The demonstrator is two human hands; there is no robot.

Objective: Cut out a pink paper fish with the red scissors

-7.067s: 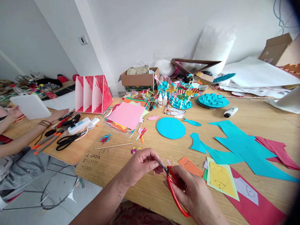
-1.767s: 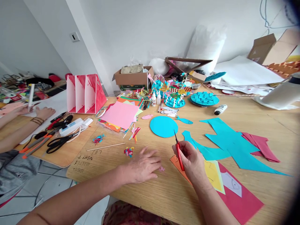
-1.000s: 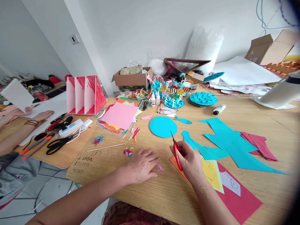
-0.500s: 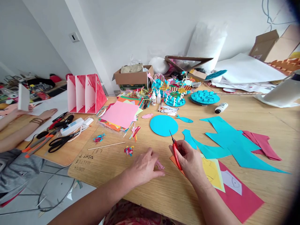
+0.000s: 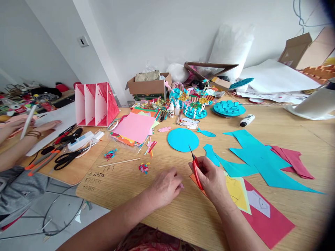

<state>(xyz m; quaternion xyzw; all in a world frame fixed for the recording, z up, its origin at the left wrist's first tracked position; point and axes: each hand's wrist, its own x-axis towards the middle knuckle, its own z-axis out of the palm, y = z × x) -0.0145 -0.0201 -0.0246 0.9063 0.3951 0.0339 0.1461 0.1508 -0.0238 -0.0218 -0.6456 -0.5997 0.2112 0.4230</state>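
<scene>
My right hand [image 5: 213, 179] grips small pointed scissors [image 5: 195, 172] with red handles, the tips pointing up and away toward the blue paper circle [image 5: 183, 140]. My left hand [image 5: 164, 186] is low over the table with its fingers curled closed around a small pink paper piece [image 5: 181, 186], mostly hidden by the fingers. Under and beside my right wrist lie a yellow sheet with pencil lines [image 5: 237, 191], an orange paper corner [image 5: 196, 183] and a crimson sheet [image 5: 272, 223] bearing a pale lilac cutout [image 5: 258, 203].
Blue paper offcuts [image 5: 261, 155] spread to the right, by a glue bottle [image 5: 247, 120]. Paper fish [image 5: 206, 132], a pink paper stack [image 5: 136, 127] and small paper bits [image 5: 143, 168] lie ahead and left. A co-worker's arms [image 5: 23, 139] are at far left, near black-handled scissors [image 5: 66, 158].
My left hand has closed its fingers over the pink paper piece, now mostly covered. The right hand and scissors stay put. The co-worker's hands and white board have shifted.
</scene>
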